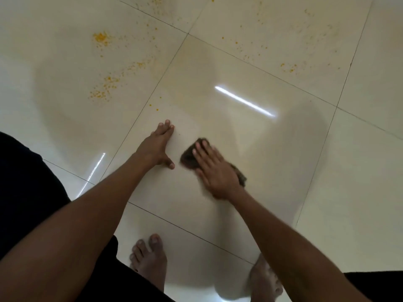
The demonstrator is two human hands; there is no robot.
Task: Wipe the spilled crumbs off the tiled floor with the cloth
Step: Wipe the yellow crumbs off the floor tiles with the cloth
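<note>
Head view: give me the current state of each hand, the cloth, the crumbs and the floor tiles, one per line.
Left hand: flat on the floor, fingers straight, holding nothing.
Right hand: pressing down on the cloth with straight fingers.
Cloth: dark, bunched under the right hand, motion-blurred.
Orange crumbs: scattered on the far tiles, not wiped.
Tile under the hands: glossy, only a few crumbs near its far left edge.

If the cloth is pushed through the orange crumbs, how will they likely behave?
The crumbs look small, dry and loose, so they would probably slide easily on the glossy tiled floor. Some may scatter past the cloth, which is small under the right hand.
</note>
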